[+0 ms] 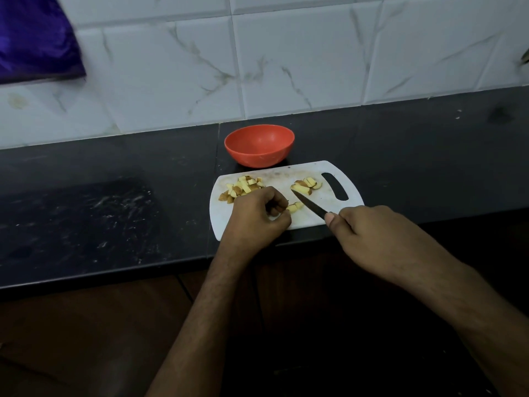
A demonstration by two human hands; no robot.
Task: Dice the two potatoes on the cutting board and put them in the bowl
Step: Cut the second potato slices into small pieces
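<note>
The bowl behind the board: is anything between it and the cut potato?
Nothing visible. The red bowl sits just past the cutting board's far edge, and only bare board lies between it and the potato pieces.

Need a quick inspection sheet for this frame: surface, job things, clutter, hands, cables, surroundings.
Surface: dark counter, pale smears at left.
Job's things: white cutting board at the counter's front edge; diced potato pile at its left, larger potato pieces at its right, a few pieces by the left hand; orange bowl behind the board, no potato seen in it.
Clutter: nothing seen.
Hands: left hand curled over pieces on the board; right hand grips the knife, tip towards the larger pieces.
Cables: nothing seen.
Surroundings: marbled wall tiles; purple cloth top left.
</note>
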